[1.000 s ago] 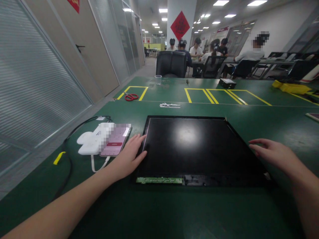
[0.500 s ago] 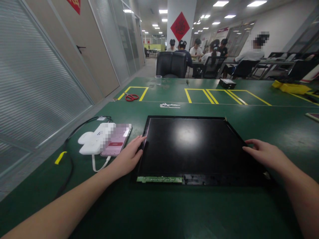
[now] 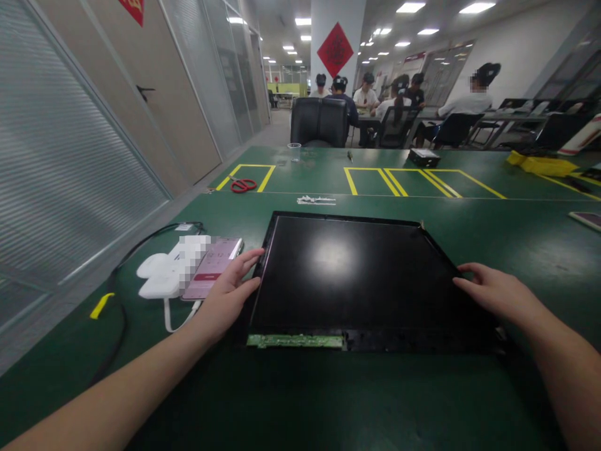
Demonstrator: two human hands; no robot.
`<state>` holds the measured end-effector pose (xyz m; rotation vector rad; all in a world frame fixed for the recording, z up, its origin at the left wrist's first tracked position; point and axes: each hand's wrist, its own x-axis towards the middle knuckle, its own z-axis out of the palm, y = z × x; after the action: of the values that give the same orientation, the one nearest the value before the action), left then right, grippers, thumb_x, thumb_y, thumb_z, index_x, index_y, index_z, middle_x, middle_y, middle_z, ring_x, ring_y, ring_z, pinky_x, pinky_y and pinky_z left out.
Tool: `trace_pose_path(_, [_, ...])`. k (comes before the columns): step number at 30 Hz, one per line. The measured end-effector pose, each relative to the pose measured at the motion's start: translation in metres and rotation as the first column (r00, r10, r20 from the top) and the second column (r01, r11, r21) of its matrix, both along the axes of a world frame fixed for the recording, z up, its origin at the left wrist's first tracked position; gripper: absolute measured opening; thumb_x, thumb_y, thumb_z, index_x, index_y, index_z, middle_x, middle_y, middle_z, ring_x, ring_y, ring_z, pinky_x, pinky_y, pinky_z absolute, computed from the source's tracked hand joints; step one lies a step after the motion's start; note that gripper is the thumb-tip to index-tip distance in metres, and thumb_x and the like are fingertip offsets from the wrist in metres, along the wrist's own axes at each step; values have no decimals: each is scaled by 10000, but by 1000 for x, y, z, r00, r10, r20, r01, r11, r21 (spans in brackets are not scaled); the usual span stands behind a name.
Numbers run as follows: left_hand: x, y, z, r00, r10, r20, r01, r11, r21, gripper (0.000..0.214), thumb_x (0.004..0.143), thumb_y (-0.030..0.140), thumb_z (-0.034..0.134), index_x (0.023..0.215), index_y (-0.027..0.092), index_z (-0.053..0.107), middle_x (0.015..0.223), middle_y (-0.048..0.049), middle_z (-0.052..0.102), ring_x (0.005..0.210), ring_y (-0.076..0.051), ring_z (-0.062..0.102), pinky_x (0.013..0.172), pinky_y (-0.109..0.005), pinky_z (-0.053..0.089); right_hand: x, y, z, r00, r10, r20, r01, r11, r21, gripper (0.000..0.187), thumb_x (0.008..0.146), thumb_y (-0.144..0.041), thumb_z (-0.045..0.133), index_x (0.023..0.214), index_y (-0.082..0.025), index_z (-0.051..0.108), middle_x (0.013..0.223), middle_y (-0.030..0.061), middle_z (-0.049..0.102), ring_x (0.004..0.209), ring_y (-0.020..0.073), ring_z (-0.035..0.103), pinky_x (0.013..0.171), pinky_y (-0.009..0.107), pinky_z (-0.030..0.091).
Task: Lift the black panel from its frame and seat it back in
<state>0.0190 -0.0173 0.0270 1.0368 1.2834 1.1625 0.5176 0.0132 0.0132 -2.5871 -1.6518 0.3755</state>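
Observation:
A large black display panel [image 3: 350,275] lies flat on the green table [image 3: 328,401], with a thin green circuit strip [image 3: 295,341] along its near edge. My left hand [image 3: 230,291] rests against the panel's left edge, fingers stretched and slightly curled along the rim. My right hand [image 3: 493,291] lies at the panel's right edge, fingers extended onto the rim. Neither hand has the panel lifted.
A phone [image 3: 212,268] lies on a white charger [image 3: 159,275] left of the panel, with a black cable [image 3: 119,313] and a yellow tag [image 3: 101,305]. Farther off lie red scissors [image 3: 243,185], a clear cup [image 3: 294,151], a black box [image 3: 424,156] and yellow trays [image 3: 542,164]. Several people sit at tables beyond.
Both hands have closed in onto the panel's side edges; the right hand moved left to touch the rim. The view shifted slightly.

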Motion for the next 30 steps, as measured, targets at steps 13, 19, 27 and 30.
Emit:
trace_pose_path(13, [19,1,17,949,238,206,-164,932,-322,502,958,-86,532,1355,212,609,897,-16,819,545,-178,783,453,-240,617,-2,-2,2,1000,8,-20,-8,1000,20,486,855,-510,533,1188,-212,725,796,68,730,805,318,727,707,404,516])
trace_pose_path(19, [14,1,10,957,187,221,-117,948,-295,584,998,-37,558,1514,235,530,814,-1,806,517,-214,778,451,-290,634,0,-1,0,1000,4,-2,-4,1000,15,539,856,-517,527,1239,-193,724,835,78,735,822,316,722,718,402,510])
trace_pose_path(27, [11,0,11,971,136,199,-72,951,-301,401,976,82,683,1356,199,733,836,-21,842,584,-182,776,561,-255,630,0,-1,-1,1000,15,0,-15,1000,11,502,883,-504,516,1231,-211,728,839,72,751,839,316,736,724,398,512])
trace_pose_path(30, [11,-1,13,978,117,170,-59,948,-313,308,885,122,763,1184,171,814,889,-42,863,672,-200,794,584,-252,614,-2,-1,1,1000,11,-4,-11,1000,-5,521,893,-498,513,1265,-197,721,840,72,752,840,313,741,721,396,516])
